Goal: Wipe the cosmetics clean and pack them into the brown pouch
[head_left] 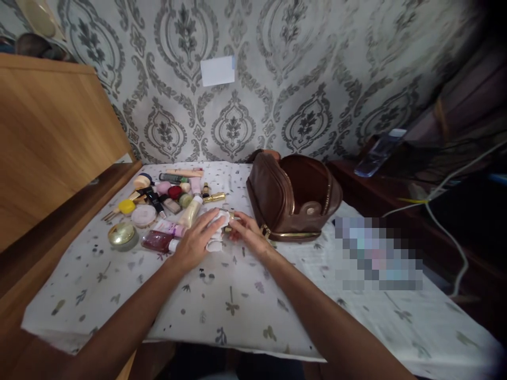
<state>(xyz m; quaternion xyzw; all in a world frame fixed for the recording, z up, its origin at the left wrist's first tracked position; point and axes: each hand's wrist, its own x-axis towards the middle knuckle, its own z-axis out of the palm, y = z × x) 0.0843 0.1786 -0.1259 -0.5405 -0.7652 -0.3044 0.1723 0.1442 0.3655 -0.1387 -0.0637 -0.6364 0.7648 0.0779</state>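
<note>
Near the middle of the cloth, my left hand (197, 238) rests its fingers over a small white scalloped item (215, 245). My right hand (247, 232) meets it from the right, its curled fingertips at the item's edge and by a small dark and gold piece; what they pinch is too small to tell. Left of my hands lie several cosmetics: a cream tube (190, 211), a dark red bottle (157, 241), a gold-lidded jar (121, 235), a pink compact (143, 215) and a gold tube (214, 197). An unzipped brown bag (270, 192) stands right of my hands.
A patterned white cloth (231, 322) covers the table. Wooden furniture (59, 137) borders the left side. A blurred-out flat object (376, 256) lies at right, with a clear bottle (380, 154) and a white cable (451, 232) beyond. The patterned wall stands behind.
</note>
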